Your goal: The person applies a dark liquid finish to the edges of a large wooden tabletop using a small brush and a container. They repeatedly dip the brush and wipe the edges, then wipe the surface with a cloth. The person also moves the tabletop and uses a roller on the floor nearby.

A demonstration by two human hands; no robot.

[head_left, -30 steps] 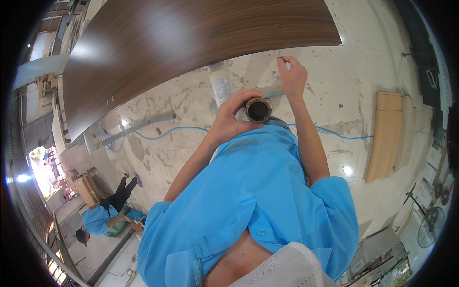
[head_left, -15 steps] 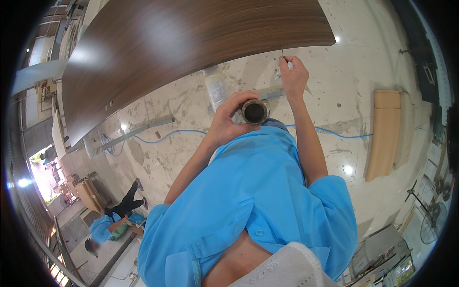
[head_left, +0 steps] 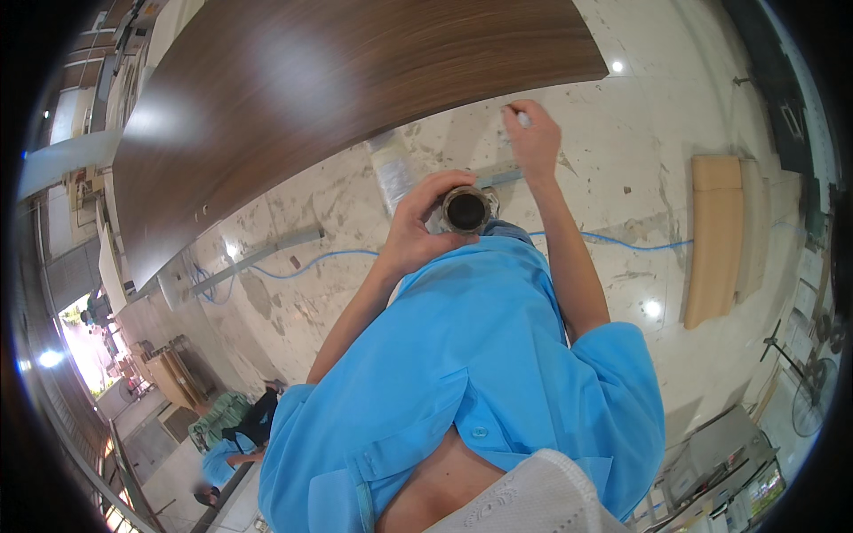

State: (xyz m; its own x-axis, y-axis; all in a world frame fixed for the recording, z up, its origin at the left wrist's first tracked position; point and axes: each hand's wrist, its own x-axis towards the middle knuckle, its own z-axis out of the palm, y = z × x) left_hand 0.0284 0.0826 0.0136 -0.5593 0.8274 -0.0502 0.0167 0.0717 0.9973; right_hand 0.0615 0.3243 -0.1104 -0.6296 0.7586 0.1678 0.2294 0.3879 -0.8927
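Observation:
My left hand (head_left: pixel 413 226) is wrapped around a small round open container (head_left: pixel 467 210) in front of my waist. Its inside looks dark, and its rim is stained. Just off the near edge of a large dark brown wood-grain board (head_left: pixel 373 67), my right hand (head_left: pixel 536 147) is closed in a pinch. A small whitish bit shows at its fingers, too little to name. A gap of floor separates this hand from the board's edge.
A blue hose (head_left: pixel 613 244) crosses the stained floor behind the container. Grey metal rails (head_left: pixel 258 253) lie below the board. Folded brown cardboard (head_left: pixel 713 240) is at right, a standing fan (head_left: pixel 813 395) beyond it. A co-worker (head_left: pixel 233 455) is at lower left.
My right hand has drawn back slightly from the board's edge, and the thin tip seen at its fingers no longer shows. My left hand still holds the container. The co-worker has shifted lower.

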